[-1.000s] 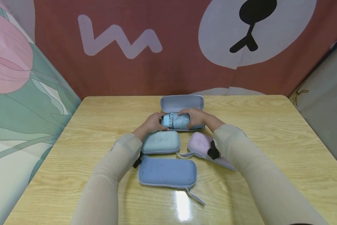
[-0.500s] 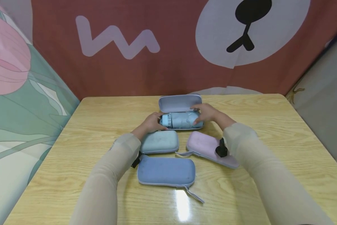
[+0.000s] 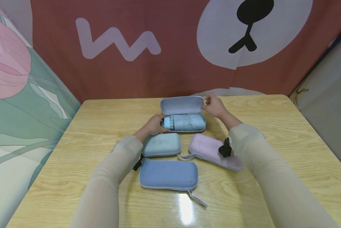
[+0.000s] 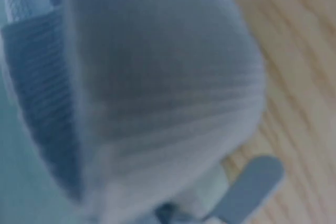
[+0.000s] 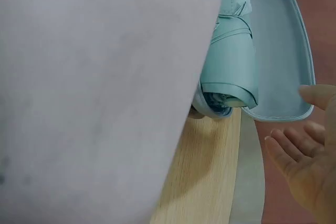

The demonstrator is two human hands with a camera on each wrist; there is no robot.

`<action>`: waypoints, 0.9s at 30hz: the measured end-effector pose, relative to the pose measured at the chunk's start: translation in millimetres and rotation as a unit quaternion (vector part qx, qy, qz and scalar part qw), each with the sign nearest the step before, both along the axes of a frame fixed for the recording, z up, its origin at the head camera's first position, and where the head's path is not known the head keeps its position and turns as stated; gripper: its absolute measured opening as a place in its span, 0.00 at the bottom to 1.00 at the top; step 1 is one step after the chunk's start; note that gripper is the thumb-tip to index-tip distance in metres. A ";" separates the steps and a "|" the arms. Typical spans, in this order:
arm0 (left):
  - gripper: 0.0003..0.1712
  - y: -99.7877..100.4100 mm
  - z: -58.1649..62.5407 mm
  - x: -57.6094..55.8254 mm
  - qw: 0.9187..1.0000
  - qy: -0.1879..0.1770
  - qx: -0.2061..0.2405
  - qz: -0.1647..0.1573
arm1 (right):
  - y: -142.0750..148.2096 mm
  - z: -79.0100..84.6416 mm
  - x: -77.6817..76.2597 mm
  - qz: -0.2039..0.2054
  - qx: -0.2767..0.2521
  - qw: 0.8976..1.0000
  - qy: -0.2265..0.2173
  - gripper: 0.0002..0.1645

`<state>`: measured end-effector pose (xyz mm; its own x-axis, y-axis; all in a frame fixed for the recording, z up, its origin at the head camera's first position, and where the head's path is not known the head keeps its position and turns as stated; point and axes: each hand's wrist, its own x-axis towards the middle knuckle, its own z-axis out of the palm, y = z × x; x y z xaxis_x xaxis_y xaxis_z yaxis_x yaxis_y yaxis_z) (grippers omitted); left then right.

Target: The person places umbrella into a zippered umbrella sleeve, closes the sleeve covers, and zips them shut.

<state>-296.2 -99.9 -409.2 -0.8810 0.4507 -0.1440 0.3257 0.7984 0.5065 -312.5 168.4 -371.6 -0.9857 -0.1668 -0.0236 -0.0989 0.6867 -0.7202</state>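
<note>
A folded light blue umbrella (image 3: 187, 122) lies lengthwise in an open umbrella case (image 3: 182, 105), whose lid stands raised at the back. My left hand (image 3: 153, 124) grips the case's left end, thumb in front and fingers behind. At the lid's right edge is my right hand (image 3: 214, 105), holding nothing. In the right wrist view its thumb overlaps the lid's rim and the other fingers extend loosely below. That view also shows the rolled umbrella's end sitting at the lower shell's end. A sleeve blocks much of the left wrist view.
Three closed zip cases lie nearer on the wooden table (image 3: 258, 193): a mint case (image 3: 162, 144), a pink case (image 3: 207, 148) and a blue case (image 3: 168, 174) with a strap. A red printed cloth (image 3: 125, 76) hangs behind the table's far edge.
My right hand has come off the umbrella and moved right and back to the lid's right edge. The left hand stays at the case's left end.
</note>
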 end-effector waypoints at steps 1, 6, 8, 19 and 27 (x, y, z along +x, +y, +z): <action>0.41 0.3 0.1 -0.3 1.000 0.004 -0.001 -0.001 | -0.4 0.8 -0.3 -0.004 -0.011 1.000 -0.013 0.31; 0.40 2.5 0.3 -2.9 1.000 0.020 0.000 -0.013 | -2.1 4.1 -2.7 0.019 -0.049 0.996 -0.070 0.41; 0.40 3.2 0.2 -4.3 1.000 0.017 0.000 -0.012 | -2.2 5.3 -2.7 0.028 -0.052 0.995 -0.082 0.40; 0.41 1.4 4.1 -4.1 0.994 -0.078 0.056 0.050 | -1.5 3.6 -1.4 0.102 -0.018 0.986 -0.129 0.42; 0.37 -4.9 19.6 2.2 0.979 -0.145 0.099 0.102 | 1.5 -1.5 2.2 0.115 0.020 0.985 -0.129 0.43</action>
<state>-294.0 -104.8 -389.5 -0.8906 0.3139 -0.3291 -0.0109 0.7087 0.7054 -310.3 169.9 -373.1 -0.8822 -0.3794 -0.2788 -0.0732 0.6956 -0.7147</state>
